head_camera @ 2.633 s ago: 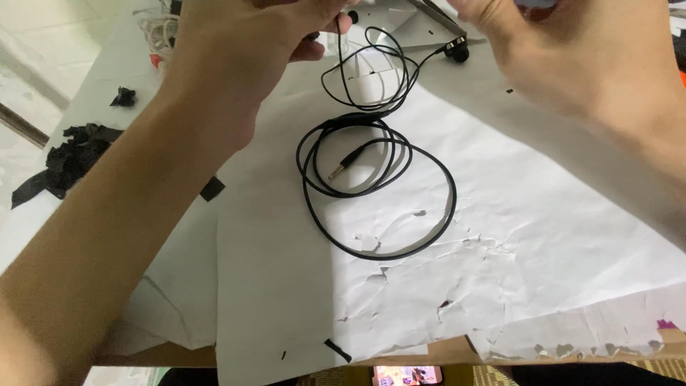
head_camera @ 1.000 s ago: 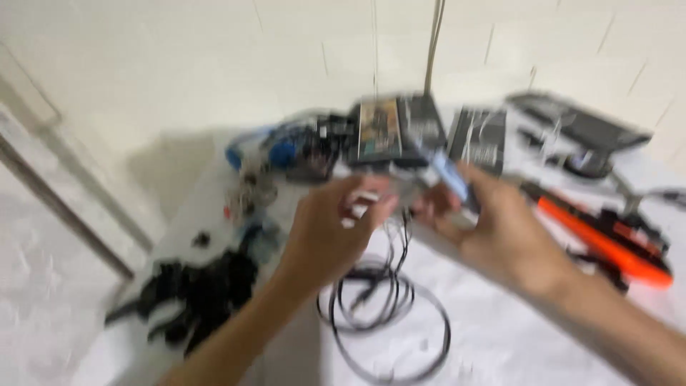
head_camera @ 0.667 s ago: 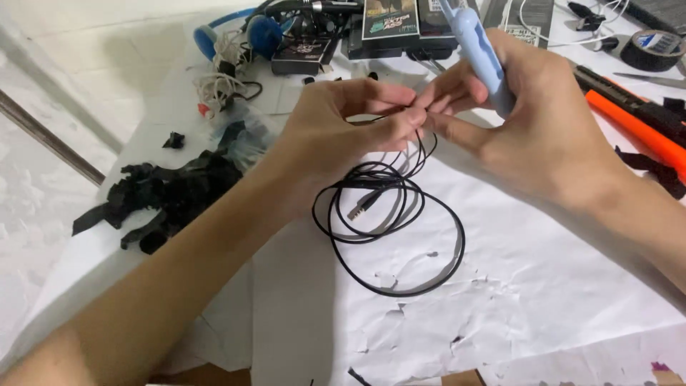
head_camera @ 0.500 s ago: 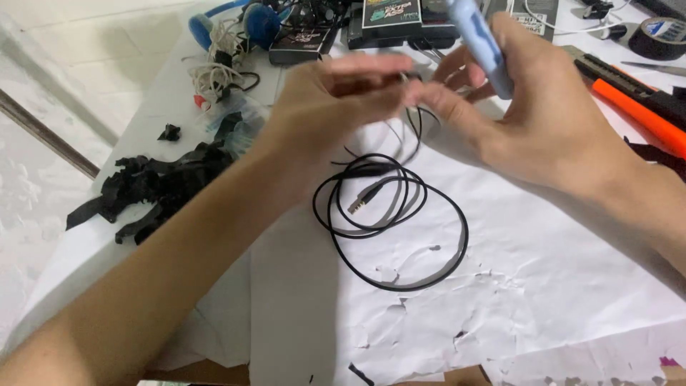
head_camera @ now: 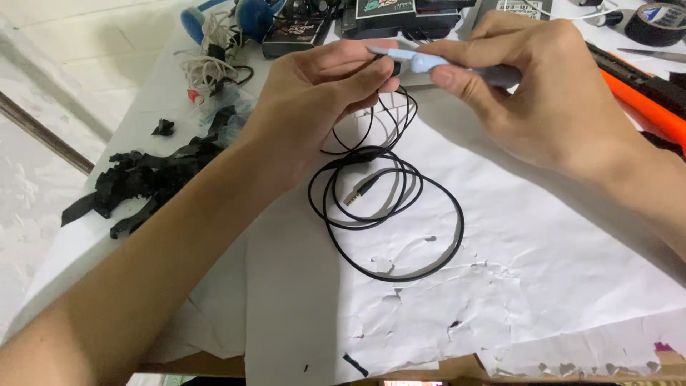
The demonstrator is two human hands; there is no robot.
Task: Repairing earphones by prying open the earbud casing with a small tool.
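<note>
**A:** From the head view, where does the earphone cable point(head_camera: 386, 214) lie from the hands?

**B:** Mostly below and nearer than both of them. Its black loops rest flat on the crumpled white paper point(head_camera: 543, 271), in the middle of the scene, with the plug point(head_camera: 357, 193) inside the coil, pointing left and near. A few strands rise from the coil's far side up into the left hand point(head_camera: 314, 100).

**A:** So the left hand has it?

**B:** Yes. Its fingers are pinched narrow on the upper end of the cable, where a small dark piece shows at the fingertips; I judge it an earbud, though it is mostly hidden. The right hand point(head_camera: 543, 100) is closed around a pale blue tool point(head_camera: 429, 61), which looks like a pen-shaped cutter.

**A:** How does the tool lie?

**B:** Its long axis runs nearly level, right to left, and its tip meets the left fingertips just where the cable is pinched. The two hands are touching or all but touching there. The left hand is nearer to the coil, directly above its far edge.

**A:** And the surface?

**B:** A white surface point(head_camera: 128, 136) covered by torn paper sheets. At the left lie black fabric scraps point(head_camera: 136, 186); at the far left a tangle of pale cord point(head_camera: 204, 71). Along the far edge are dark boxes point(head_camera: 400, 14), at the far right a roll of black tape point(head_camera: 657, 21) and an orange tool point(head_camera: 643, 107). The near paper has room.
</note>
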